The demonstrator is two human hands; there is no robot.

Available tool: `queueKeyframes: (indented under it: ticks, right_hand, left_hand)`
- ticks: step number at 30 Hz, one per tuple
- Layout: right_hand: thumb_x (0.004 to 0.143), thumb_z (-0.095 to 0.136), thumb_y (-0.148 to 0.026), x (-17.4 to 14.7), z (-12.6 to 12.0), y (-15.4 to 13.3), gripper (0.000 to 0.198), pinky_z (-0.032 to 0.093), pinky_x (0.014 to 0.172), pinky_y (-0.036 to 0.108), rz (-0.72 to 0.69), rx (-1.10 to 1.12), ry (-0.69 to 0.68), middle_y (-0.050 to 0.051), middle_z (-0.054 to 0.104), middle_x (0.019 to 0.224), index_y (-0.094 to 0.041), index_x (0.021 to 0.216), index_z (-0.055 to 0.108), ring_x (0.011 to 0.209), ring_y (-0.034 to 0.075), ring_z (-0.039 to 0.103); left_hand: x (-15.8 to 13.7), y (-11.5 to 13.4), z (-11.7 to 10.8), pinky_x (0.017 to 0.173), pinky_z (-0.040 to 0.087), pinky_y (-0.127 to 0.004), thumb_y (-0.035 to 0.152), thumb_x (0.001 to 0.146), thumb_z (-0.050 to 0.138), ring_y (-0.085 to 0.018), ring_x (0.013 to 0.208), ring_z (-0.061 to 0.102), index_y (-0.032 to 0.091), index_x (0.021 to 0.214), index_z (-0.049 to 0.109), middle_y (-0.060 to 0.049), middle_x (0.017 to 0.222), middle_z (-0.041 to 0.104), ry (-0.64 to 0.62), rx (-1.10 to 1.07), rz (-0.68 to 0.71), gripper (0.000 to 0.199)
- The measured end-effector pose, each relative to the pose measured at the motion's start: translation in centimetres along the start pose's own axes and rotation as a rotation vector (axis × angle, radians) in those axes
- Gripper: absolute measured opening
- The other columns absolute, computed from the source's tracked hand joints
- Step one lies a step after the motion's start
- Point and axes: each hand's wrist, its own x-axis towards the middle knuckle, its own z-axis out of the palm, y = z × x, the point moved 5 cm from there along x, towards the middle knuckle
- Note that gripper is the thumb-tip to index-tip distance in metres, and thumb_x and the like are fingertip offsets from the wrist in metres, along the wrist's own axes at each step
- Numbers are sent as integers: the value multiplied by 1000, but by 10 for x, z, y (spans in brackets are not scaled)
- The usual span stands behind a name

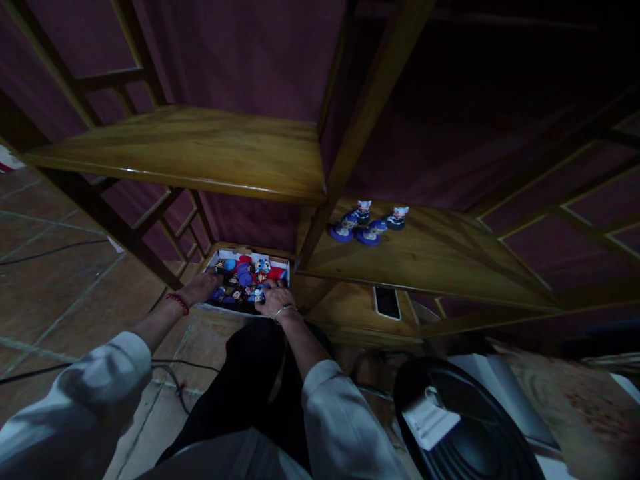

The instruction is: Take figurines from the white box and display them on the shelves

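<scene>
A shallow white box (253,311) full of small figurines in blue, red, purple and black stands low, under the left shelf. At its left side is my left hand (201,288), its fingertips reaching over the edge among dark figurines; whether they grip one is hard to see. My right hand (275,299) reaches in over the front right corner, with thumb and fingers around a blue and white figurine (257,294). Several more figurines stand on the right shelf: two black and white ones, and two on purple bases, one being this purple-based figurine (371,233).
A wooden upper shelf (200,150) juts out above the box. The right shelf (440,253) sits beyond a slanted post (370,127). A phone (387,303) lies on the lower board. A black round object with a tag (431,420) stands at lower right; cables (175,363) cross the tiled floor.
</scene>
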Motion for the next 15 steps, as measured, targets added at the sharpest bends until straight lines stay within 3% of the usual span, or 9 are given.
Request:
queueKeyframes:
  ticks: [5,11,15]
  right_hand:
    - [73,50,-46,1,-1,-1,44,33,92,34,-11,-15,17,5,46,127,-19,107,60,116,26,36]
    - [73,49,-46,1,2,1,47,34,92,32,-2,-11,26,8,48,124,-17,109,59,114,26,39]
    - [72,50,-47,2,1,1,46,35,90,33,-10,-13,41,6,49,123,-18,107,60,113,27,39]
  left_hand:
    - [0,6,-10,66,40,-27,12,73,40,-17,74,55,15,80,56,-8,82,61,-83,36,74,19]
    - [6,-5,-17,68,40,-26,18,77,41,-17,75,57,15,83,57,-8,82,63,25,7,-106,17]
    - [13,-14,-8,62,43,-25,18,74,44,-15,65,58,15,81,53,-5,70,61,47,-246,-151,11]
